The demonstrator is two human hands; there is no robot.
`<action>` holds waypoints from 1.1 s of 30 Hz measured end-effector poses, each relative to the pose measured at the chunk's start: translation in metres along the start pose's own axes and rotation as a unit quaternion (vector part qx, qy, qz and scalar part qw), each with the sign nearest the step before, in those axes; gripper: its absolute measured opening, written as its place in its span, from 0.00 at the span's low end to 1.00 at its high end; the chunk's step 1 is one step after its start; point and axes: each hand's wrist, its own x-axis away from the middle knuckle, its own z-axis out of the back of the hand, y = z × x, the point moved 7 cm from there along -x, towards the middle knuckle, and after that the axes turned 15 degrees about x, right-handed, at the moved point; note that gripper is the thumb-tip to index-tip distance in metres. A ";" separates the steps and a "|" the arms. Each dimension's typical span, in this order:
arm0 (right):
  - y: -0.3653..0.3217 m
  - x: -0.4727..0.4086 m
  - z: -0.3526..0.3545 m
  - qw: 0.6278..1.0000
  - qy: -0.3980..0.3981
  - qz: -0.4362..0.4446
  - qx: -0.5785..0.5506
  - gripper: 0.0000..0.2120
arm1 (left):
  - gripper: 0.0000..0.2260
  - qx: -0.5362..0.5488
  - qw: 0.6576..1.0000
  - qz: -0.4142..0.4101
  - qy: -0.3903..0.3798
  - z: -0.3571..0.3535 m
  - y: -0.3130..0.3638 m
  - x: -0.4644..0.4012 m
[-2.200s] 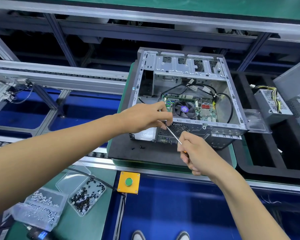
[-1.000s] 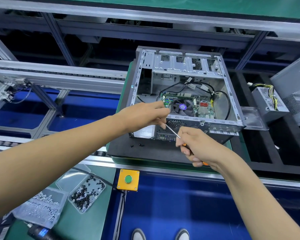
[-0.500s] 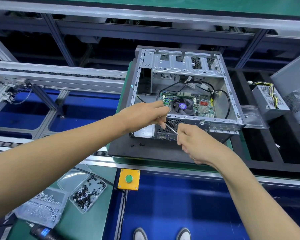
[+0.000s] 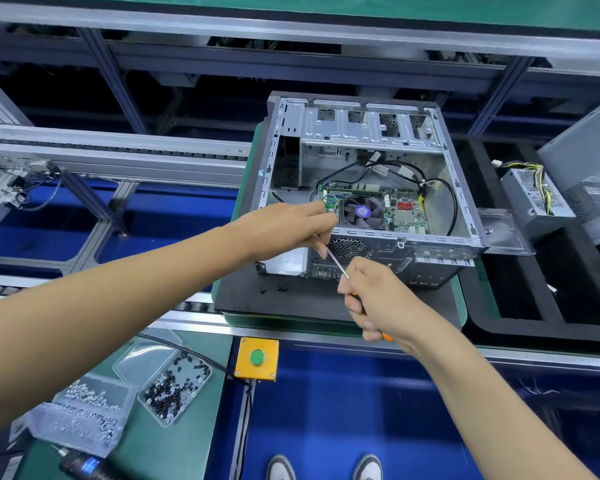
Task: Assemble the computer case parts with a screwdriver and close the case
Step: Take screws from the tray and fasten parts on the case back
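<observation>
Little differs from half a second ago: the right hand [image 4: 385, 301] still grips the screwdriver [image 4: 337, 265], the left hand [image 4: 291, 230] still pinches its tip against the computer case [image 4: 440, 252]; the orange handle end shows again.

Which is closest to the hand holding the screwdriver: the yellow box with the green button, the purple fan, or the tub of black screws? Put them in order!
From the right hand, in the head view:
1. The yellow button box, just below and left of the hand.
2. The fan with the purple sticker, up inside the open case; near enough to the box's distance to make this ranking loose.
3. The tub of black screws, far down-left on the green mat.
</observation>
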 end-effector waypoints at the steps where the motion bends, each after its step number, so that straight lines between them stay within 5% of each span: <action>1: 0.003 0.000 -0.003 1.000 0.010 -0.002 -0.008 0.08 | 0.07 0.004 1.000 -0.001 -0.006 0.000 0.000 0.000; 19: 0.017 0.000 -0.038 0.962 0.151 0.000 -0.228 0.08 | 0.05 0.099 0.995 -0.003 -0.025 0.003 -0.015 -0.002; 29: 0.018 -0.001 -0.056 0.937 0.131 -0.063 -0.317 0.07 | 0.03 0.116 0.991 -0.046 -0.037 0.000 -0.019 -0.001; 33: 0.018 -0.002 -0.057 0.936 0.116 -0.064 -0.326 0.07 | 0.02 0.036 0.995 -0.066 -0.068 -0.011 -0.027 -0.002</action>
